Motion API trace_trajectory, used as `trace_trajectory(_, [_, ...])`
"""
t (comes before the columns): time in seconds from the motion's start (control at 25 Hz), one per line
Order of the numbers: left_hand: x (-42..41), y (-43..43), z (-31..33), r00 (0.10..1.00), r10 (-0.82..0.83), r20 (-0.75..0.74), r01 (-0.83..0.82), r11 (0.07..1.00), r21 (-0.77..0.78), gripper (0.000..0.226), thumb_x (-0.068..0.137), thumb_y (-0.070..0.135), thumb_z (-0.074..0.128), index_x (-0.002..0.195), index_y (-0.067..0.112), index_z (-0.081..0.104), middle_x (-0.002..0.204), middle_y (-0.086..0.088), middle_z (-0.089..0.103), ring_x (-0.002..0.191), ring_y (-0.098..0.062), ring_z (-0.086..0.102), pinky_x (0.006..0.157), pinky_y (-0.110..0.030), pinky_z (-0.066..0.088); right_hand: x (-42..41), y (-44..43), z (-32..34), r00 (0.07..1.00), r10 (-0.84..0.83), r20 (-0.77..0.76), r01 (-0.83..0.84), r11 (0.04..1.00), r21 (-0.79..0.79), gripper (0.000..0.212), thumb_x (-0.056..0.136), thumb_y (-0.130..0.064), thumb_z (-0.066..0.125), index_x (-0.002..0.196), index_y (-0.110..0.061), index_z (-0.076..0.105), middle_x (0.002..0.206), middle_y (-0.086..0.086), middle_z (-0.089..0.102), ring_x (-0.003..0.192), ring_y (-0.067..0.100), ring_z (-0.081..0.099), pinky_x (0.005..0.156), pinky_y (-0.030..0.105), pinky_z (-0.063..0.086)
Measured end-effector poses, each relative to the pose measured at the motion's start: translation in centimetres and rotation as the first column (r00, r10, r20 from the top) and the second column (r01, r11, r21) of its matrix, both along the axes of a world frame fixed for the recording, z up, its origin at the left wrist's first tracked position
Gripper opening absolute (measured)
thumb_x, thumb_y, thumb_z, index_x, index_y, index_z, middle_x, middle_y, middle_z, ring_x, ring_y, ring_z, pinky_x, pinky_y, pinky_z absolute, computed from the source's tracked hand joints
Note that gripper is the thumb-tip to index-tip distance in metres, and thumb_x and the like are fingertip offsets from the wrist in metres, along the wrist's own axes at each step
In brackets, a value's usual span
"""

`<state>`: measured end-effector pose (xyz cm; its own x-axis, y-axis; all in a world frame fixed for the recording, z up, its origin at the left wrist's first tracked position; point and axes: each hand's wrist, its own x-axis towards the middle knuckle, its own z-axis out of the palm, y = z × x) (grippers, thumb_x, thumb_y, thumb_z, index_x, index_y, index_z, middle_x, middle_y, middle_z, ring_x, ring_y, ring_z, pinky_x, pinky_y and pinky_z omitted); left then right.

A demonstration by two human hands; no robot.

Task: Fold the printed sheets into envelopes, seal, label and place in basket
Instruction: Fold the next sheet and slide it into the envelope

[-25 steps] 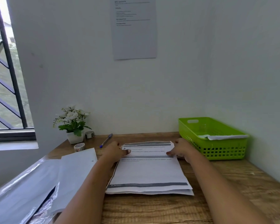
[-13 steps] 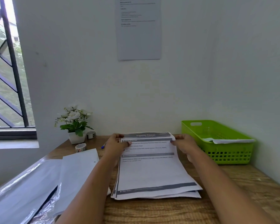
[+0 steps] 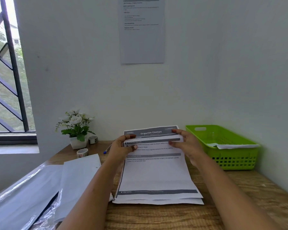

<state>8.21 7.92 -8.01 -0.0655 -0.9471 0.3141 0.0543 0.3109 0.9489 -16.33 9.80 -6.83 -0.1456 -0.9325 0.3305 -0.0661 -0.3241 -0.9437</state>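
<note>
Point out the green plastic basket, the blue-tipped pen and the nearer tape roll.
green plastic basket (image 3: 234, 161): head view, front lattice wall.
blue-tipped pen (image 3: 107, 149): head view, barrel.
nearer tape roll (image 3: 82, 154): head view, outer side.

Left forearm (image 3: 90, 196): bare, reaching forward from the lower edge.
Left hand (image 3: 122, 147): grips the left edge of the top sheet (image 3: 156, 173), fingertips curled onto its printed face.
Right forearm (image 3: 231, 196): bare, angled inward from the lower right.
Right hand (image 3: 188, 145): pinches the sheet's right edge near the upper corner, fingers bent.
</note>
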Motion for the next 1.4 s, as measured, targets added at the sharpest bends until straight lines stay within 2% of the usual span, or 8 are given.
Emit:
trace_trajectory(0.24, [-0.6, 0.3, -0.1, 0.946, 0.213, 0.244, -0.176, 0.971, -0.164, 0.015, 0.079, 0.012, 0.072, 0.075, 0.026, 0.070, 0.085, 0.007, 0.065, 0.083, -0.012, 0.061, 0.079, -0.028, 0.052, -0.2, -0.9, -0.6, 0.887, -0.270, -0.374, 0.210, 0.958, -0.194, 0.015, 0.075, -0.011, 0.078, 0.090, -0.008, 0.076, 0.096, 0.007, 0.068, 0.081, 0.007, 0.054, 0.065, 0.006, 0.038])
trace_trajectory(0.44, [-0.3, 0.2, -0.2, 0.681, 0.483, 0.551, -0.320, 0.873, -0.369, 0.005, 0.078, 0.034, 0.073, 0.083, 0.033, 0.072, 0.132, 0.007, 0.039, 0.125, -0.019, 0.029, 0.093, -0.034, 0.029, -0.1, -0.8, -0.3, 0.575, -0.442, -0.689, 0.349, 0.894, -0.282, 0.012, 0.075, -0.041, 0.075, 0.084, -0.034, 0.074, 0.126, -0.008, 0.046, 0.122, 0.018, 0.036, 0.100, 0.038, 0.033])
trace_trajectory(0.64, [-1.5, 0.7, -0.2, 0.643, 0.442, 0.626, -0.180, 0.881, -0.437, 0.004, 0.079, 0.038, 0.069, 0.082, 0.040, 0.069, 0.135, 0.017, 0.045, 0.128, -0.013, 0.029, 0.094, -0.038, 0.025, 4.0, 0.0, -0.9, 0.330, -0.443, -0.833, 0.054, 0.890, -0.452, 0.028, 0.085, -0.048, 0.059, 0.108, -0.035, 0.069, 0.124, -0.018, 0.059, 0.122, 0.012, 0.046, 0.099, 0.042, 0.018])
trace_trajectory(0.8, [-1.1, 0.3, -0.2, 0.663, 0.437, 0.608, -0.166, 0.877, -0.450, 0.003, 0.079, 0.034, 0.070, 0.081, 0.036, 0.071, 0.117, 0.024, 0.055, 0.109, 0.003, 0.036, 0.083, -0.031, 0.017, 4.0, 0.2, -0.6, 0.177, -0.513, -0.840, 0.045, 0.857, -0.514, 0.026, 0.089, -0.046, 0.055, 0.110, -0.038, 0.067, 0.121, -0.023, 0.060, 0.120, 0.008, 0.044, 0.099, 0.043, 0.016])
trace_trajectory(0.96, [-0.2, 0.2, -0.6, 0.783, 0.354, 0.510, -0.169, 0.912, -0.373, 0.003, 0.077, 0.020, 0.075, 0.075, 0.021, 0.073, 0.087, 0.020, 0.065, 0.077, 0.027, 0.049, 0.077, 0.000, 0.028, 0.9, 0.7, -0.1, 0.214, -0.448, -0.868, 0.165, 0.892, -0.420, 0.018, 0.087, -0.042, 0.059, 0.098, -0.036, 0.071, 0.117, -0.026, 0.061, 0.119, 0.007, 0.044, 0.098, 0.039, 0.022])
trace_trajectory(1.16, [0.6, -0.1, -0.5, 0.893, 0.095, 0.439, -0.045, 0.992, -0.122, 0.014, 0.075, 0.019, 0.077, 0.070, 0.007, 0.070, 0.082, 0.010, 0.070, 0.089, -0.008, 0.064, 0.084, -0.020, 0.046, -0.1, 1.1, 0.3, 0.376, -0.253, -0.892, 0.160, 0.965, -0.206, 0.006, 0.078, -0.032, 0.073, 0.082, -0.030, 0.068, 0.103, -0.011, 0.069, 0.106, 0.014, 0.058, 0.098, 0.035, 0.037])
trace_trajectory(1.28, [0.4, 0.2, -1.0, 0.768, -0.040, 0.639, 0.045, 0.999, 0.009, 0.039, 0.077, 0.041, 0.072, 0.073, 0.002, 0.070, 0.055, 0.006, 0.052, 0.062, -0.015, 0.051, 0.066, -0.026, 0.041, -0.3, 1.1, 0.4, 0.348, -0.129, -0.929, 0.126, 0.988, -0.090, 0.007, 0.074, -0.026, 0.075, 0.081, -0.027, 0.072, 0.104, -0.009, 0.070, 0.104, 0.013, 0.061, 0.098, 0.032, 0.042])
trace_trajectory(1.4, [-0.4, 0.2, -1.4, 0.581, -0.093, 0.809, 0.103, 0.994, 0.041, 0.022, 0.079, 0.040, 0.071, 0.091, 0.022, 0.076, 0.095, 0.001, 0.072, 0.095, -0.016, 0.061, 0.087, -0.034, 0.047, 0.0, 1.2, 0.3, 0.250, -0.004, -0.968, 0.114, 0.993, 0.025, 0.011, 0.074, -0.028, 0.076, 0.085, -0.027, 0.077, 0.103, -0.012, 0.071, 0.103, 0.008, 0.060, 0.097, 0.032, 0.042])
